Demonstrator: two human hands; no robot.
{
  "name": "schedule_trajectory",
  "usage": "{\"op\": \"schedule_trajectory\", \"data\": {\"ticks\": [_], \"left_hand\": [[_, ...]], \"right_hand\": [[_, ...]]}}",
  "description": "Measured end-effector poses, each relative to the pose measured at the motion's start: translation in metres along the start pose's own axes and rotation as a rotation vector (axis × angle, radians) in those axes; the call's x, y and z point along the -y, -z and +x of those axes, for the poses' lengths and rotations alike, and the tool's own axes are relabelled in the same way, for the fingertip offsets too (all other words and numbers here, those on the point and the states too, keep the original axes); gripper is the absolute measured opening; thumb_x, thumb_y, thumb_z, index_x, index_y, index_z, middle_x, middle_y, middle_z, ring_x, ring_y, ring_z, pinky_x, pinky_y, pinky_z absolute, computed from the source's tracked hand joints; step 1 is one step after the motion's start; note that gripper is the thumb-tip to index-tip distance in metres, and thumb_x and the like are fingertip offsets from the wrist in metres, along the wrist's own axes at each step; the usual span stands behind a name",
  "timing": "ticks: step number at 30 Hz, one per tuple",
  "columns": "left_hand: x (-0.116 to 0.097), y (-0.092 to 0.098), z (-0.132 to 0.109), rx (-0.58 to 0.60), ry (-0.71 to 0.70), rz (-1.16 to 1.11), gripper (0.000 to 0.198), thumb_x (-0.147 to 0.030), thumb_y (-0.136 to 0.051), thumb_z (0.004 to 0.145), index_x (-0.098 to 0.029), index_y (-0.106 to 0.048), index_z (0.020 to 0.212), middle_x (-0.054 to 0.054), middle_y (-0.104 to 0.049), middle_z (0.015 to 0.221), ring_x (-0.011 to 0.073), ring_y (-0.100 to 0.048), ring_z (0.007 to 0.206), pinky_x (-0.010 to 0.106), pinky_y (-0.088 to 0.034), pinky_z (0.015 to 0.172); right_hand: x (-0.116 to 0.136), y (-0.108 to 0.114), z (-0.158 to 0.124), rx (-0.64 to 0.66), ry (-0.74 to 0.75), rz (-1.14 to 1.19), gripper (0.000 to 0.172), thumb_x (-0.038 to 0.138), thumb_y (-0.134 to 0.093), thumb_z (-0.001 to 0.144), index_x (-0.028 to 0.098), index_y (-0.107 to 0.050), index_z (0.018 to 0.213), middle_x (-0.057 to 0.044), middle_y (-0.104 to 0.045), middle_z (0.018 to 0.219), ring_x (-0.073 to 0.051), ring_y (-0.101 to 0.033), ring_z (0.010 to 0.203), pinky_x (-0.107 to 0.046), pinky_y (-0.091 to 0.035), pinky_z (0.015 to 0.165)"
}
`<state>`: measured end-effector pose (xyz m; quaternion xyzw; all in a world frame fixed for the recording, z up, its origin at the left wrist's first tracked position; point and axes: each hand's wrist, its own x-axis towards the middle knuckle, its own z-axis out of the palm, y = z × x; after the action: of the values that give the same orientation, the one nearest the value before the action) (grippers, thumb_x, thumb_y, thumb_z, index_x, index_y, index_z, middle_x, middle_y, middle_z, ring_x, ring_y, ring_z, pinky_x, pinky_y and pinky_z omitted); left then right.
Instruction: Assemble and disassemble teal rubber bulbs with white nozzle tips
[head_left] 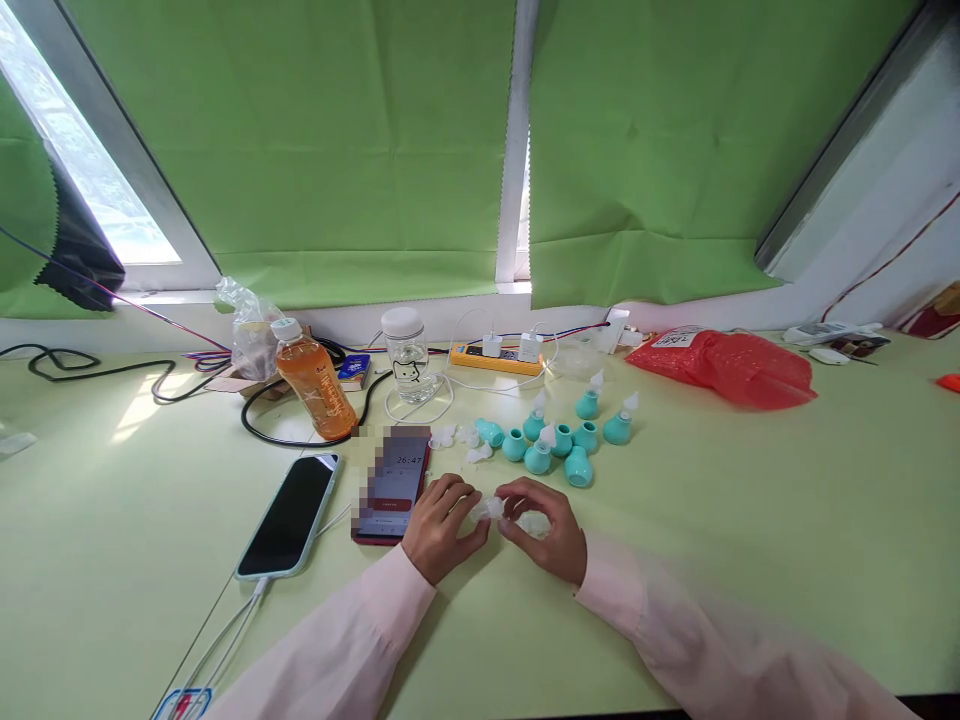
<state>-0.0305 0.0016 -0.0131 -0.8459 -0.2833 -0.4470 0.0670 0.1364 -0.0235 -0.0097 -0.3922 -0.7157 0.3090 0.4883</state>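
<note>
Both my hands rest on the pale green table [750,520], close together. My left hand [442,525] is closed in a pinch on a small clear plastic piece [491,508]. My right hand [544,525] has its fingers curled round another clear plastic piece [534,523] that meets the first between the hands. Just beyond my hands stand several small teal bulbs [559,440], some fitted with clear tips, some lying on their sides. A few loose clear tips [457,437] lie to their left.
Two phones lie left of my hands: a red one [394,485] showing a timer and a dark one [291,515] on a white cable. Further back stand an orange drink bottle [315,385], a glass jar [407,352], a yellow power strip [495,358] and a red plastic bag [727,365].
</note>
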Motion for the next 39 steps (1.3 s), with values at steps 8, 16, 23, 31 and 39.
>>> {"op": "schedule_trajectory", "data": {"ticks": [8,16,23,31,39], "left_hand": [[0.005,0.004,0.003,-0.017,0.167,-0.105,0.016,-0.014,-0.058,0.063,-0.014,-0.056,0.079,0.006,-0.058,0.073,0.0164,-0.049,0.072,0.029,-0.046,0.062],[0.003,0.005,0.003,0.022,0.308,-0.120,0.022,-0.012,-0.054,0.067,-0.012,-0.055,0.089,0.005,-0.057,0.071,0.0139,-0.050,0.068,0.026,-0.046,0.060],[0.005,0.009,0.007,-0.175,0.297,-0.191,0.015,-0.012,-0.061,0.062,-0.012,-0.059,0.077,0.004,-0.058,0.062,0.0137,-0.051,0.062,0.027,-0.046,0.057],[0.010,0.012,0.007,-0.286,0.387,-0.217,0.019,-0.014,-0.064,0.061,-0.014,-0.062,0.080,0.004,-0.060,0.070,0.0138,-0.054,0.065,0.028,-0.048,0.060],[0.014,0.011,0.002,-0.273,0.641,-0.334,0.023,-0.022,-0.060,0.066,-0.016,-0.060,0.089,0.006,-0.057,0.089,0.0142,-0.057,0.069,0.023,-0.052,0.052]], "right_hand": [[-0.012,0.015,-0.005,0.270,0.218,-0.765,0.027,0.023,-0.053,0.068,0.016,-0.053,0.094,-0.010,-0.054,0.097,-0.026,-0.046,0.092,-0.038,-0.045,0.066],[-0.028,0.012,-0.004,0.300,0.262,-0.756,0.020,0.011,-0.037,0.079,0.014,-0.051,0.093,-0.009,-0.054,0.085,-0.019,-0.049,0.081,-0.032,-0.046,0.065],[-0.022,0.009,0.011,0.170,0.347,-0.732,0.020,0.012,-0.037,0.080,0.014,-0.050,0.096,-0.012,-0.048,0.098,-0.021,-0.045,0.094,-0.034,-0.044,0.075],[-0.002,-0.007,0.061,0.235,0.173,-1.060,0.045,0.005,-0.040,0.071,0.012,-0.041,0.115,-0.017,-0.029,0.127,-0.029,-0.031,0.113,-0.042,-0.030,0.089],[-0.027,-0.021,0.113,0.281,-0.215,-1.235,0.030,0.009,-0.046,0.069,0.009,-0.053,0.099,-0.013,-0.062,0.074,-0.029,-0.053,0.082,-0.056,-0.007,0.084]]}}
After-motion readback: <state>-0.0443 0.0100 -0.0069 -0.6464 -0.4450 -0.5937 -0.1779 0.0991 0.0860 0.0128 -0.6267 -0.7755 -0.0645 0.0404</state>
